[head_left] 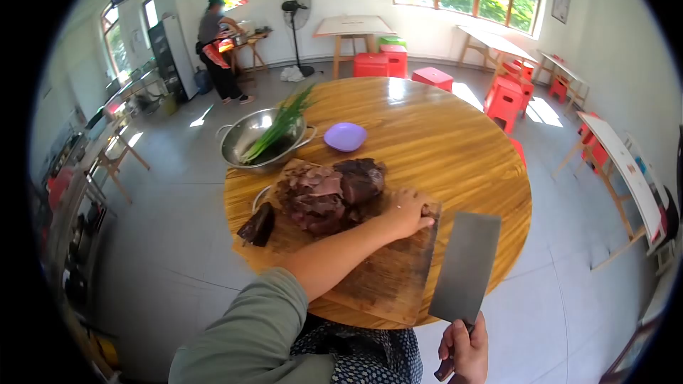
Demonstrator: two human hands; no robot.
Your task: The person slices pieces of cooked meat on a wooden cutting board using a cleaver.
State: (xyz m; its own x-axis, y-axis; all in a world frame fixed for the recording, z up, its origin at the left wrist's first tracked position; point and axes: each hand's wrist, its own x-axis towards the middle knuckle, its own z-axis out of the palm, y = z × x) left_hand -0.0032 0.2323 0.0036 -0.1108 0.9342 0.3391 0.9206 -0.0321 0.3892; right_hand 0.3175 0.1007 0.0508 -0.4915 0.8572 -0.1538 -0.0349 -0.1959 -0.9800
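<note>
My right hand [466, 350] is wrapped round the dark handle of a cleaver [466, 263], whose broad blade points up beside the table's edge. Stretched across the wooden cutting board [384, 281], my left hand [408, 215] lies near the board's right side, by the meat; a small dark piece shows at its fingertips, and whether the hand grips it is unclear. A pile of sliced dark meat [313, 195] and a larger chunk [362, 180] sit on the board. Another dark piece [257, 225] rests at the board's left edge.
On the round wooden table [455, 142] stand a metal colander [235, 146] with green onions [281, 128] and a purple dish [345, 136]. Red stools [504, 103] and other tables are behind. A person [217, 50] stands at a small table, back left, near a fan [293, 14].
</note>
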